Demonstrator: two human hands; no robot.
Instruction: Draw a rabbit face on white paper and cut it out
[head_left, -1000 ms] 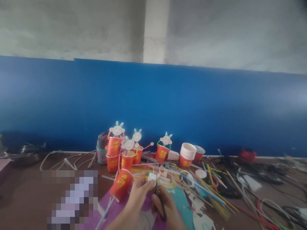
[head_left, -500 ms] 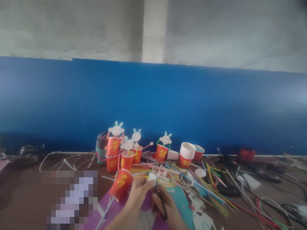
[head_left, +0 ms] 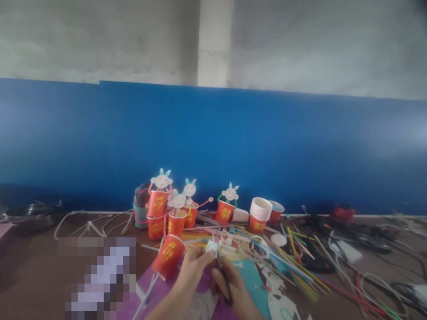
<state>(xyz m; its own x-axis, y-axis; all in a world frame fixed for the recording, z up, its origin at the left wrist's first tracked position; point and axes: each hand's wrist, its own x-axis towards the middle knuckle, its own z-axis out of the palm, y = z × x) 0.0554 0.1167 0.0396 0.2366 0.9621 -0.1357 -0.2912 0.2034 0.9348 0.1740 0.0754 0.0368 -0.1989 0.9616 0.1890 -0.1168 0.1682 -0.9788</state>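
Note:
My left hand [head_left: 191, 272] pinches a small piece of white paper [head_left: 211, 247] with a drawn outline on it. In my right hand [head_left: 235, 284] is a pair of scissors [head_left: 227, 284] with black handles, its blades pointing away from me at the paper's right edge. Whether the blades are parted I cannot tell. Beneath my hands lie a purple sheet [head_left: 147, 284], a drawn-on white sheet [head_left: 203, 306] and a teal sheet [head_left: 251, 278]. A tilted red paper cup [head_left: 169, 257] is just left of my left hand.
Red cups with paper rabbit faces [head_left: 162, 181] stand at the back. A stack of paper cups [head_left: 260, 215] is right of them. Colored sticks [head_left: 293, 271] and paper scraps [head_left: 271, 280] lie on the right, cables [head_left: 373, 284] farther right. A metal pan [head_left: 31, 213] sits far left.
Almost nothing differs. Both hands, the paper and the scissors stay in nearly the same place.

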